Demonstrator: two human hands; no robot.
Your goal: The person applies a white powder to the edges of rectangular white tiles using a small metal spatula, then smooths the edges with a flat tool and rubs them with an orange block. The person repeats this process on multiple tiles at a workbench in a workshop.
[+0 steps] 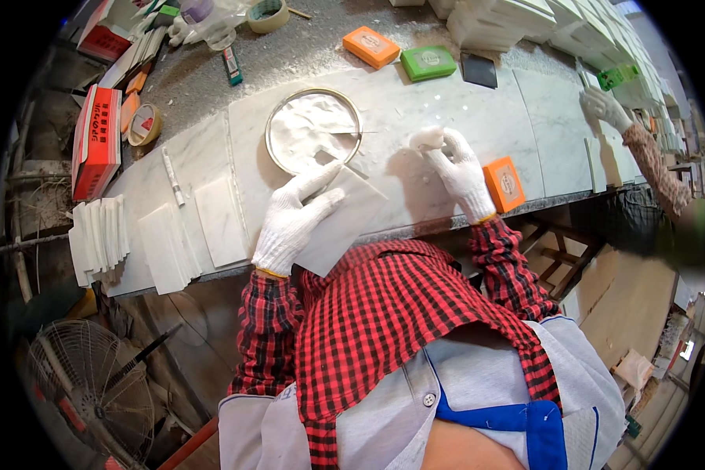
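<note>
My left hand (299, 210), in a white knit glove, grips a flat white tile (351, 205), held tilted over the table's front edge. A small grey corner shows by its fingertips, and I cannot tell what it belongs to. Just beyond stands a round metal tin (271, 141) with white powder or paste (309, 125) in it and a thin blade lying across its right side. My right hand (456, 163), gloved too, is raised above the marble slab with thumb and fingers pinched together. Whatever sits in that pinch blends with the white glove. An orange block (504, 185) lies beside my right wrist.
Farther back lie another orange block (370, 47), a green block (428, 63) and a dark square pad (479, 70). White tiles (100, 239) stand in a row at the left, near a red box (96, 141). At the right, another person's gloved hand (605, 107) reaches toward stacked tiles.
</note>
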